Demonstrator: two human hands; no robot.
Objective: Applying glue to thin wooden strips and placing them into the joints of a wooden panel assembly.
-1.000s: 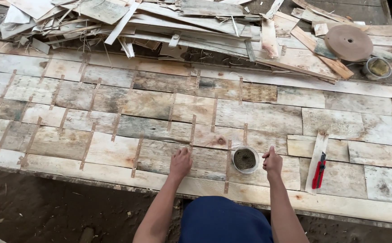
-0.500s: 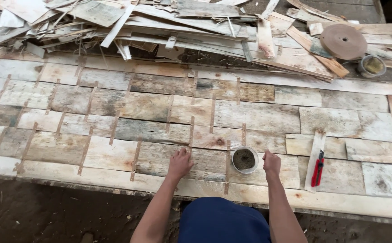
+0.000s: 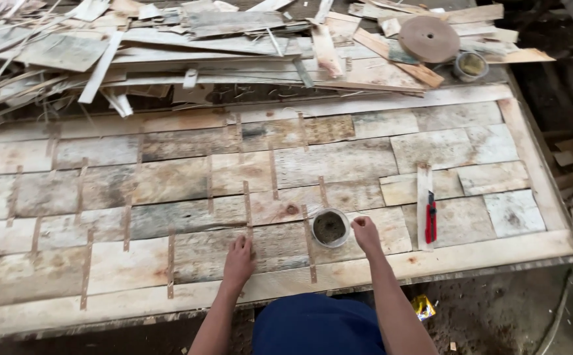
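Both hands rest on patchwork veneer surface (image 3: pixel 339 164): left hand (image 3: pixel 239 258) flat, fingers spread, holding nothing, as half a second ago; right hand (image 3: pixel 366 231) loosely curled, empty, just beside small tin (image 3: pixel 330 227). Red cutter (image 3: pixel 431 217) lies apart, unmoved.

Soft, even daylight, no glare.
Sharp centre; darker shadow toward 3 and 6 o'clock, slight wide-angle bending at edges.
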